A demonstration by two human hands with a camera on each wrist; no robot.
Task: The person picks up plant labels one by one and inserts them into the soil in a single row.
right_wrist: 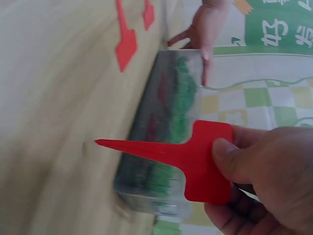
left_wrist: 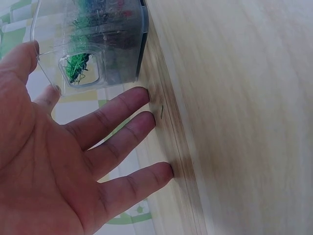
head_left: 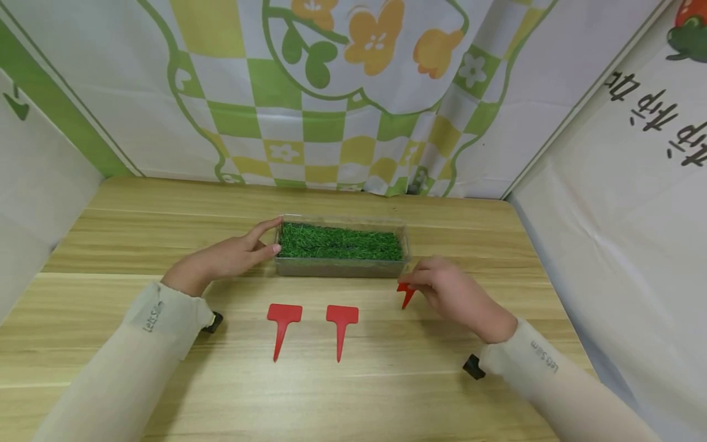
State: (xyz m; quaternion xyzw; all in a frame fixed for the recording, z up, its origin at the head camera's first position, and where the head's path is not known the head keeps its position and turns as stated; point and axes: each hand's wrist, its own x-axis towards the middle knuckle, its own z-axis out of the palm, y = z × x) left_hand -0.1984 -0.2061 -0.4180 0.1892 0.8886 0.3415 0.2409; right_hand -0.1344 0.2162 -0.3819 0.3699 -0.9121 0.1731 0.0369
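Observation:
A clear plastic box with green artificial grass inside stands toward the back of the wooden table. My left hand is at the box's left end, thumb and index finger touching its wall; the other fingers spread straight in the left wrist view. Just off the front right corner, my right hand pinches a red T-shaped plant label by its wide head, between thumb and fingers. The label's pointed stem hangs downward above the table. Two more red plant labels, one left and one right, lie flat in front of the box.
The wooden table reaches back to a patterned cloth with green and yellow checks. White panels stand at both sides, the right one bearing dark writing. Each sleeve has a small black device near the wrist.

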